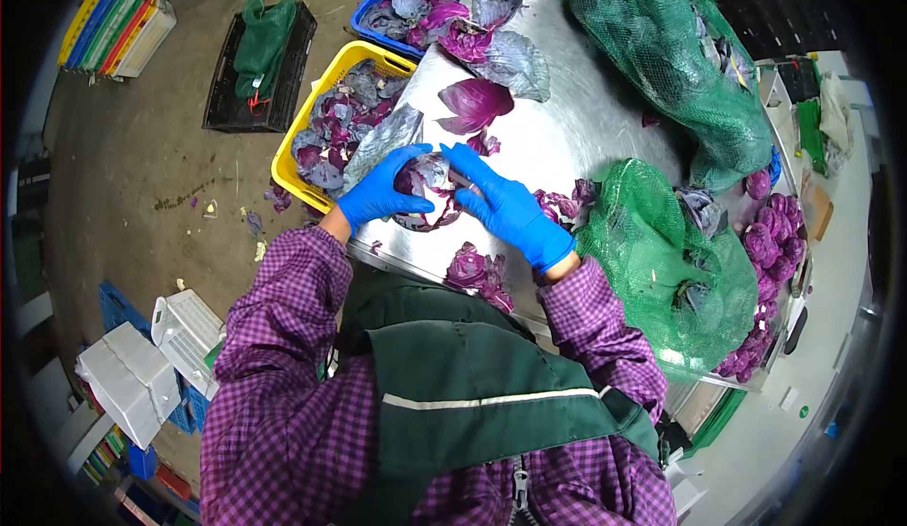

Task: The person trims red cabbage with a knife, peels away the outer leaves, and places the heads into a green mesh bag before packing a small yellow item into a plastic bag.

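Note:
A red cabbage [430, 189] with a pale patch showing on it is held over the near left edge of the metal table [567, 101]. My left hand [383, 194] is closed around its left side. At the cabbage's right side is my right hand [505, 207], its index finger and thumb closed in toward a thin pale thing too small to make out. Both hands wear blue gloves. Loose purple leaves [475, 106] lie just beyond the cabbage, and more leaf scraps [480, 274] lie at the table's near edge.
A yellow crate [286, 184] and a blue crate [357, 24], both filled with cabbage leaves, stand left of the table. Green mesh sacks [661, 271] with cabbages lie on the right, beside several peeled cabbages [775, 243]. A black crate [215, 92] sits on the floor.

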{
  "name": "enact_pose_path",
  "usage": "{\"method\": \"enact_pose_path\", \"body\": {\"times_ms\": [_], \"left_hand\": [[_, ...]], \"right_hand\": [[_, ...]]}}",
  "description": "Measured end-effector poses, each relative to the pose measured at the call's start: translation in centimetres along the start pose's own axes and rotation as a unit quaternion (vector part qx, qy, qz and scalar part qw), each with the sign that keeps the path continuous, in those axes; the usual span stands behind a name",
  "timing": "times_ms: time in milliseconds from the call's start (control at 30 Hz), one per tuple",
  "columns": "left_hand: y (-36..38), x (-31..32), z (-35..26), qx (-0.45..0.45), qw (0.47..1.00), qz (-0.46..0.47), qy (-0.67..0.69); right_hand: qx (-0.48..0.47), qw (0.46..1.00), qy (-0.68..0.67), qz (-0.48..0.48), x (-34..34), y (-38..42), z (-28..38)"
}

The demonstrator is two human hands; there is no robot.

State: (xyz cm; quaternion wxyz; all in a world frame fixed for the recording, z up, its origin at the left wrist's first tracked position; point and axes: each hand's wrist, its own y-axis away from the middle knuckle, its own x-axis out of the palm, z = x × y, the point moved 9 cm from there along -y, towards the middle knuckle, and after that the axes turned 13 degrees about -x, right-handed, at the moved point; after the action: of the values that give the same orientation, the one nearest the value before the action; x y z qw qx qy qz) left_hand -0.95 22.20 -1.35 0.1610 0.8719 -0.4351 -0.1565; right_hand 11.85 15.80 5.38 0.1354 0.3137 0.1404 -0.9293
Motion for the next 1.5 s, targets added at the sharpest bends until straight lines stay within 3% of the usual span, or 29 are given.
{"method": "enact_pose_path", "body": {"times_ms": [33,133,267,333,433,467,533,567,600,667,733,800,867,967,1000,1100,1267,1400,1500], "left_hand": [[-0.2,0.1,0.8,-0.011,1.0,-0.001,-0.016],[-0.1,0.1,1.0,-0.03,0.999,-0.003,0.04],[-0.2,0.7,0.6,-0.033,0.999,0.016,0.034],[0.6,1.5,0.8,-0.028,0.999,0.009,0.012],[3.6,-0.1,0.4,-0.001,0.976,-0.215,0.031],[4.0,0.8,0.7,-0.003,0.976,-0.215,0.032],[4.8,1.8,4.0,-0.085,0.951,-0.218,0.204],[5.2,1.6,3.2,-0.085,0.955,-0.207,0.195],[5.3,1.4,3.0,-0.085,0.954,-0.208,0.197],[5.4,1.2,2.9,-0.086,0.957,-0.187,0.202],[5.3,1.0,4.0,-0.072,0.958,-0.205,0.188],[5.2,0.1,3.6,-0.011,0.95,-0.255,0.181],[5.3,-0.1,4.2,-0.041,0.929,-0.272,0.247],[4.5,2.9,4.9,-0.037,0.928,-0.202,0.311],[4.5,3.3,4.1,-0.044,0.928,-0.216,0.299],[3.7,2.8,3.4,-0.037,0.94,-0.245,0.235],[2.2,2.1,3.0,-0.018,0.959,-0.2,0.199],[2.0,1.7,3.1,-0.021,0.961,-0.206,0.182],[1.7,1.6,3.1,-0.029,0.955,-0.199,0.219]], "right_hand": [[0.044,0.997,-0.02,0.056,0.8,0.3,0.0],[0.038,0.995,0.043,0.082,2.0,-0.3,-0.2],[0.043,0.994,0.054,-0.088,0.8,-1.2,-2.1],[0.079,0.987,0.087,-0.108,0.4,-1.1,-2.6],[0.129,0.975,0.085,-0.16,0.2,0.2,-4.2],[0.13,0.975,0.084,-0.159,0.5,0.4,-4.5],[0.256,0.949,-0.001,-0.185,1.7,2.7,-7.3],[0.249,0.934,-0.044,-0.254,1.0,3.2,-7.0],[0.304,0.911,-0.061,-0.271,1.2,4.5,-9.4],[0.294,0.901,0.032,-0.318,0.8,7.2,-13.7],[0.363,0.894,0.049,-0.257,-1.8,7.7,-12.3],[0.339,0.909,0.038,-0.238,-2.4,7.1,-10.9],[0.232,0.944,-0.014,-0.235,-1.7,4.9,-7.3],[0.22,0.966,-0.121,-0.059,3.6,3.7,-5.5],[0.189,0.975,-0.086,-0.083,3.6,3.4,-5.0],[0.227,0.961,-0.157,-0.033,3.8,3.8,-5.1],[0.034,0.997,0.033,-0.053,1.0,1.6,-1.9],[0.035,0.998,0.052,-0.022,1.0,0.7,-1.8],[0.06,0.996,0.024,-0.067,0.8,0.1,-2.2]]}}
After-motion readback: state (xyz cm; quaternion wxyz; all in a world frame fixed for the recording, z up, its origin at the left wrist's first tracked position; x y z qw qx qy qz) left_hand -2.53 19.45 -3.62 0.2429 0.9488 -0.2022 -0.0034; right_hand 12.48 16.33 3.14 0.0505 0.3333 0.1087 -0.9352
